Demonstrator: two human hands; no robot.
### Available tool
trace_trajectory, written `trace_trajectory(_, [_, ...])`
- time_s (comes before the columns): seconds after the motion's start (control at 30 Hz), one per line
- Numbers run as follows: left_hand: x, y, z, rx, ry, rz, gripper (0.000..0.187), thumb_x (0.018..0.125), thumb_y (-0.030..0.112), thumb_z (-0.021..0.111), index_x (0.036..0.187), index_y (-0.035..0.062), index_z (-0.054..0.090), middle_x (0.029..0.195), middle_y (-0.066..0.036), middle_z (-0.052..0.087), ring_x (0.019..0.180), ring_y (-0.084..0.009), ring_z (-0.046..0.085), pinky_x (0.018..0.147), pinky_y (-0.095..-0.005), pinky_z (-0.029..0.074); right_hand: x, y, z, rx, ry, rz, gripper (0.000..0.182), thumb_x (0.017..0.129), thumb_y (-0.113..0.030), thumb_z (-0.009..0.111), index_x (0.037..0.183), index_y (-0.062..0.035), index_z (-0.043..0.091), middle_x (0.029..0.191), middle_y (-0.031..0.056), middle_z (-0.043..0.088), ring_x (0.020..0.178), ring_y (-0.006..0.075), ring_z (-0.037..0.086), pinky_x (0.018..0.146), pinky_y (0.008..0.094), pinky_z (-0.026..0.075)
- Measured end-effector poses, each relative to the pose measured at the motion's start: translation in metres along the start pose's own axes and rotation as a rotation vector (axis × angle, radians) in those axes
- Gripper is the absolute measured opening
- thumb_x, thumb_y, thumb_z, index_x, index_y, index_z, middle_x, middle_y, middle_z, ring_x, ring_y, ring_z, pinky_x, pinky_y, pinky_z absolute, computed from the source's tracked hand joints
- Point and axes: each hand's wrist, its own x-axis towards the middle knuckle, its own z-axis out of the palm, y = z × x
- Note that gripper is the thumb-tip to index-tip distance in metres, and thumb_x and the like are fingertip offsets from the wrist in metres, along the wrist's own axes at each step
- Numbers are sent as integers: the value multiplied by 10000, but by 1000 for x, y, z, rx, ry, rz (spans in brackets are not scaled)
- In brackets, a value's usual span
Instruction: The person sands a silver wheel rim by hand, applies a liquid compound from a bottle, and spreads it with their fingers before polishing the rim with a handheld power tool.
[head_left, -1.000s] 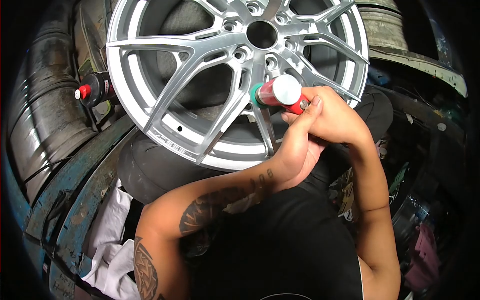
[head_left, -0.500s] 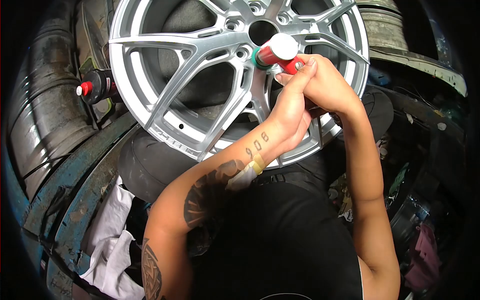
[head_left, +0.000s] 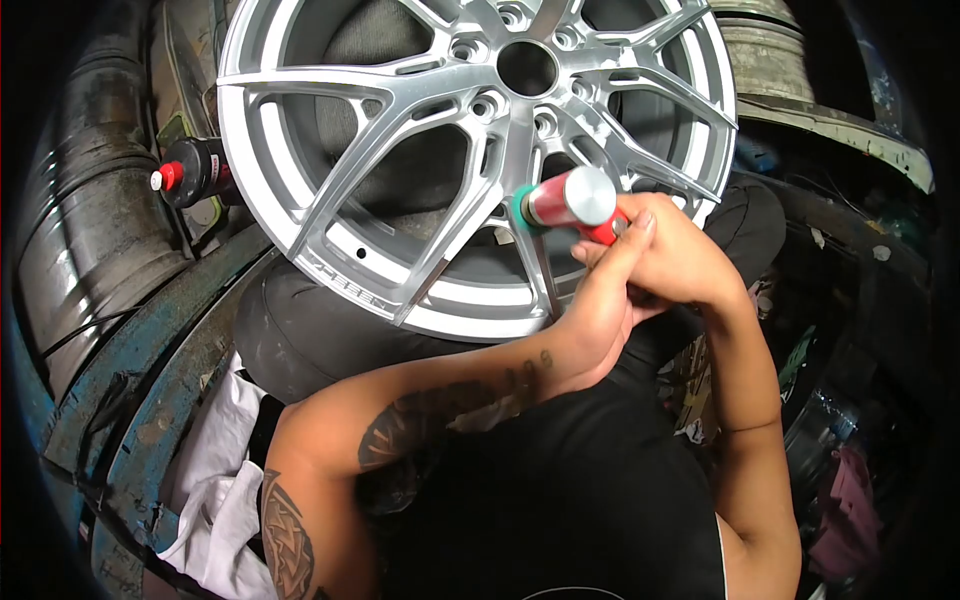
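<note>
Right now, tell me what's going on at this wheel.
A person holds a small red and silver polishing tool in both hands, the left hand and right hand clasped together around its grip. Its green pad presses on a spoke of a silver alloy wheel that rests across the person's lap. A dark bottle with a red cap stands to the wheel's left, and white cloth lies below it.

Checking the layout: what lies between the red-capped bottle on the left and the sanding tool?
In the head view, spokes of the silver wheel span between the bottle and the tool.
</note>
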Motion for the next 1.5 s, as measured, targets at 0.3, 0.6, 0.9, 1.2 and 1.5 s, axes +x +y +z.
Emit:
trace_trajectory(0.3, [-12, -22, -11, 6, -70, -199, 766, 1068, 590, 504, 1585, 62, 302, 1608, -153, 386, 1494, -269, 403, 1216, -544, 336, -33, 21, 9, -92, -8, -39, 329, 848, -224, 824, 1082, -25, 706, 779, 174, 715, 667, 395, 661, 665, 399, 530])
trace_trajectory(0.6, [-3, -20, -17, 22, -59, -103, 689, 1080, 531, 522, 1539, 37, 378, 1524, -141, 489, 1434, -247, 473, 1194, -494, 378, -21, 9, 4, -152, -5, -19, 257, 831, -245, 785, 966, -37, 720, 799, 216, 722, 781, 453, 696, 691, 435, 559])
trace_trajectory(0.9, [16, 7, -7, 5, 6, 85, 695, 1064, 499, 563, 1549, 49, 353, 1527, -133, 481, 1429, -246, 473, 1192, -475, 363, 15, -1, -4, -162, 101, -72, 291, 853, -275, 767, 919, 1, 703, 810, 219, 720, 778, 446, 693, 708, 434, 553])
trace_trajectory(1.2, [14, 18, -1, -26, 22, 99, 729, 1049, 497, 593, 1562, 57, 320, 1533, -151, 467, 1432, -272, 469, 1193, -489, 367, 21, -8, -2, -166, 162, -48, 302, 852, -281, 774, 900, 8, 699, 788, 220, 707, 743, 439, 669, 685, 446, 535])
trace_trajectory(1.5, [12, 16, 2, 11, 56, 97, 759, 1044, 569, 555, 1565, 69, 322, 1517, -159, 480, 1399, -277, 500, 1147, -490, 401, 21, -5, -4, -120, 81, -59, 307, 864, -276, 780, 951, 9, 708, 783, 217, 708, 706, 401, 667, 691, 423, 535])
